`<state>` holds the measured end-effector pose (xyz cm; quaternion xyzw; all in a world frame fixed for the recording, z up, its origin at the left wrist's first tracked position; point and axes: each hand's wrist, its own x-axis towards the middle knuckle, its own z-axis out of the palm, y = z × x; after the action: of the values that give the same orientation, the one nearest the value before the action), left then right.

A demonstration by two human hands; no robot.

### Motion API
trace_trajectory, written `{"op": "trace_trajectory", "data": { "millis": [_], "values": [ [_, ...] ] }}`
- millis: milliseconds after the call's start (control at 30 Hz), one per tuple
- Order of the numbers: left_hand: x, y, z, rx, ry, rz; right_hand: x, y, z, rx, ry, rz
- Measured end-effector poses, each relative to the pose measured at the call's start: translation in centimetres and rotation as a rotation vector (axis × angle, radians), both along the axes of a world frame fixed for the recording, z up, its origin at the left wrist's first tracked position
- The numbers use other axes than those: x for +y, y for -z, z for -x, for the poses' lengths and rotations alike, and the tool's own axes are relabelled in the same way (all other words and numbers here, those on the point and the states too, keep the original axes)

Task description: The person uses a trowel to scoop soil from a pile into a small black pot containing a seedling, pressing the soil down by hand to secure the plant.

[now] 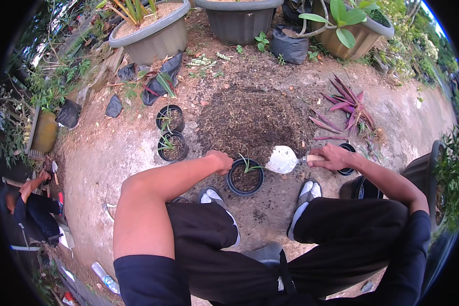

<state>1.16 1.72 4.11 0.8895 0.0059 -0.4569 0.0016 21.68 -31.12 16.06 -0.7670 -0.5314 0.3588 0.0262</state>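
Between my feet stands a small black plant pot [232,186] filled with dark soil, with a thin green seedling [248,166] rising from it. My left hand [220,162] is closed at the pot's upper left rim; its fingertips are partly hidden. In my right hand [336,157] is a trowel [282,159], gripped by its wooden handle. Its broad, pale metal blade points left, just right of the pot and at the near edge of a heap of loose brown soil [250,120].
Two small potted seedlings [172,146] stand left of the soil heap. Uprooted purple plants [353,107] lie to its right. Near my right arm are empty-looking black pots [362,189]. Large planters [155,38] line the back. Another person [33,204] crouches at far left, above a plastic bottle [106,278].
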Motion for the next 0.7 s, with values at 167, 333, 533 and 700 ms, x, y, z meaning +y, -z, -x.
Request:
{"op": "trace_trajectory", "data": {
  "millis": [167,333,533,700],
  "values": [
    [0.1,-0.3,0.3,-0.008,0.014,0.022,2.8,-1.8,0.5,-0.084,-0.193,0.028],
    [-0.1,-0.9,0.1,-0.013,-0.006,0.017,5.0,-1.8,1.4,-0.126,-0.304,0.067],
    [0.4,0.8,0.3,-0.007,-0.055,-0.017,10.4,-3.4,4.6,-0.261,-0.424,0.197],
    [0.3,0.0,0.3,0.0,-0.007,0.018,13.0,-3.6,7.6,-0.353,-0.425,0.181]
  ]
}}
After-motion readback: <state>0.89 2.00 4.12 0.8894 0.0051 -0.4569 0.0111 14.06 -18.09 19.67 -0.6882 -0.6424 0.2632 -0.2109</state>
